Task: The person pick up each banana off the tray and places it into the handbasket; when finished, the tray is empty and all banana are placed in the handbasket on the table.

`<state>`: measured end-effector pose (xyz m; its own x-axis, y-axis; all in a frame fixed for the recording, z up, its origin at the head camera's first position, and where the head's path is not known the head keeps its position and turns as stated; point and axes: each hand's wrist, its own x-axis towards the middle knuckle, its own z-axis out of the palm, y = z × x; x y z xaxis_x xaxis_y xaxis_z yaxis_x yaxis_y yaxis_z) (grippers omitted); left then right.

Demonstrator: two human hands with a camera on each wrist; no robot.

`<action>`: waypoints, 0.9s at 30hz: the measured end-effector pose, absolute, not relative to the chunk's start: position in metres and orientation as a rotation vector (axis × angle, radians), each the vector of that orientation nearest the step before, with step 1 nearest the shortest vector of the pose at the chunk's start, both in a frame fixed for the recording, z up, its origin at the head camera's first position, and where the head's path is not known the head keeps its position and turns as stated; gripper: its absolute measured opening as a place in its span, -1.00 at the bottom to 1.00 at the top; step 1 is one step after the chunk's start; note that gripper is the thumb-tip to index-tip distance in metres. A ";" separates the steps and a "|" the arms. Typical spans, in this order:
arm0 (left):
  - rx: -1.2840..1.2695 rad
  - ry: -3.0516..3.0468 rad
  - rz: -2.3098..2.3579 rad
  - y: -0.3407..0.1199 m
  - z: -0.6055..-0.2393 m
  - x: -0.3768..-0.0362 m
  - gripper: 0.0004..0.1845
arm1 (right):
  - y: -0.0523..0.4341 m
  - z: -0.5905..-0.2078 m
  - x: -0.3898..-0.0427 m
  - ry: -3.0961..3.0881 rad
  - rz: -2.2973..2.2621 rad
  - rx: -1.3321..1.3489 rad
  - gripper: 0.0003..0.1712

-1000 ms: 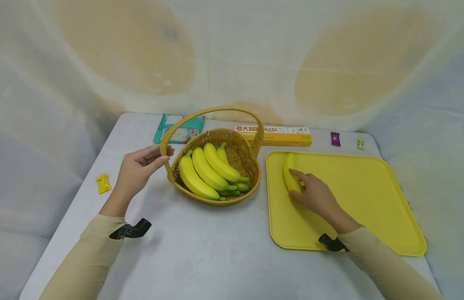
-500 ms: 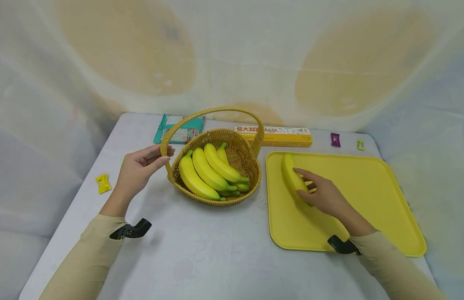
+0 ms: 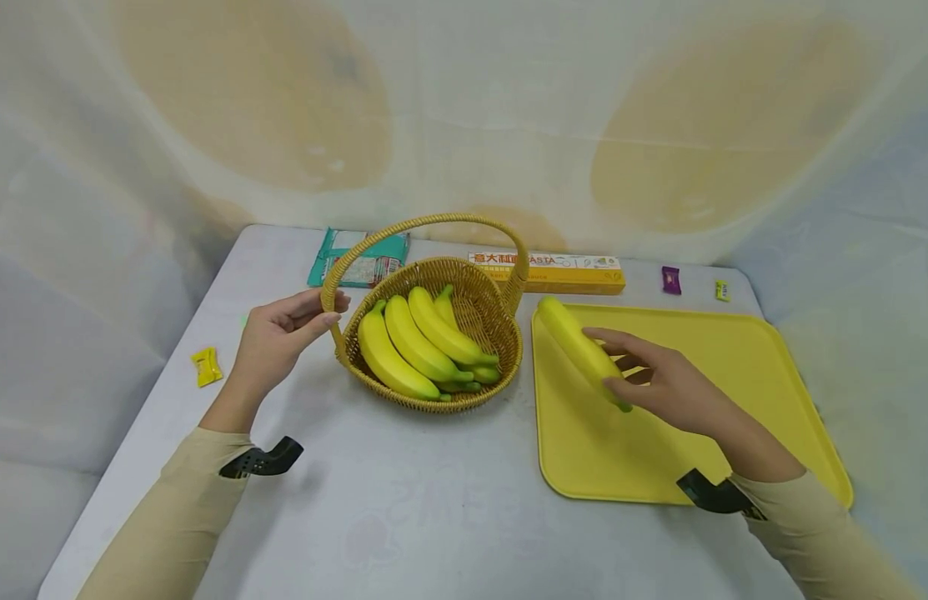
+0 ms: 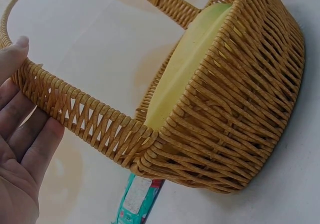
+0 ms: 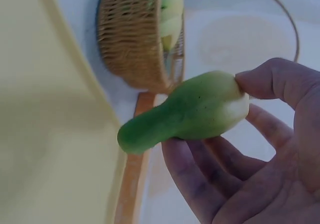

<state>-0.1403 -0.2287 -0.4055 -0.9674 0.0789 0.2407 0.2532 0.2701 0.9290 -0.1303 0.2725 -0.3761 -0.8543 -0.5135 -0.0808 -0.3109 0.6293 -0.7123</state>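
A woven basket [image 3: 494, 321] with an arched handle [image 3: 426, 222] holds a bunch of bananas [image 3: 418, 346]. My left hand [image 3: 279, 333] rests at the handle's left base, fingers and thumb lightly around the wicker [image 4: 75, 108]. My right hand [image 3: 659, 379] holds a single yellow banana [image 3: 579, 346] lifted above the yellow tray [image 3: 734, 400], thumb and fingers curled round it. In the right wrist view the banana's green end [image 5: 150, 131] sticks out past my fingers [image 5: 272, 81].
At the back of the grey table lie a teal packet [image 3: 358, 258], a long yellow pasta box [image 3: 561, 271], a purple wrapper [image 3: 670, 277] and a small yellow-green one [image 3: 722, 288]. A yellow candy [image 3: 206, 367] lies at the left. A draped cloth backs the table.
My right hand has picked the banana up off the tray and raised it, tilting its far end toward the basket. The left hand and the basket have stayed put.
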 end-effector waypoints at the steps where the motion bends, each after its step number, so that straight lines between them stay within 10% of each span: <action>1: -0.315 -2.385 -1.785 -0.229 -0.405 -0.140 -0.65 | 0.271 -0.374 -0.130 2.563 -1.065 -0.703 -0.32; 27: -0.303 -2.383 -1.798 -0.228 -0.405 -0.140 -0.64 | 0.150 -0.362 -0.182 2.451 -1.009 -0.845 -0.33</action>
<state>-0.1399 -0.2280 -0.4048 -0.9697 0.0752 0.2323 0.2440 0.2654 0.9328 -0.1817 0.1499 -0.3619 -0.7574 -0.6457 -0.0971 -0.3902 0.5668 -0.7256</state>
